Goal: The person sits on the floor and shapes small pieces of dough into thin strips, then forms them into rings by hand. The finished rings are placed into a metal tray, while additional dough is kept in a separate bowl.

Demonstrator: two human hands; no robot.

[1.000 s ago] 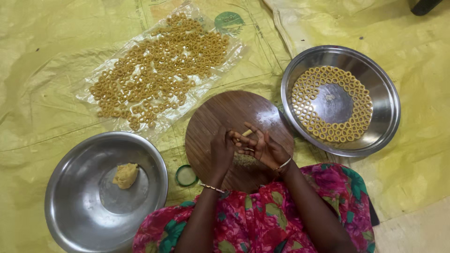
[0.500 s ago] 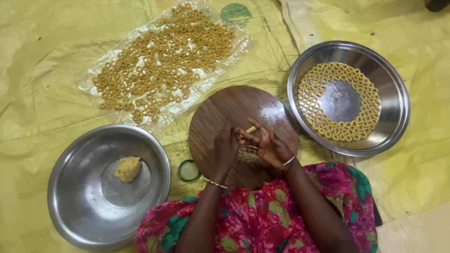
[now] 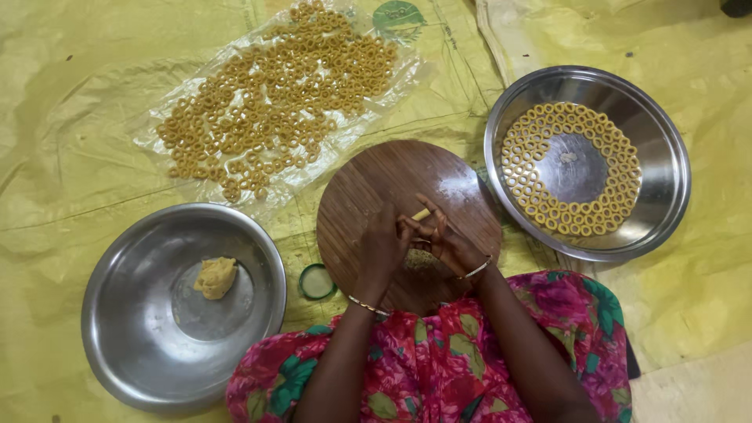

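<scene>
Both hands met over the round wooden board [image 3: 392, 188], approx. centre of view. The left hand [image 3: 384, 247] and right hand [image 3: 446, 239] together pinched a small dough strip [image 3: 421, 214].

Done, judging by the piles: many rings on the plastic sheet [image 3: 407, 74] at 11 o'clock, a ring circle in the steel bowl [image 3: 666, 157] at 2 o'clock.

Left: the dough lump [image 3: 215, 276] at 8 o'clock.

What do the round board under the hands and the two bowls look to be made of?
The round board looks like brown wood with a matt finish: fine parallel grain lines run across it. The left bowl and the right bowl look like polished steel: silvery, with soft reflections on the walls.
</scene>
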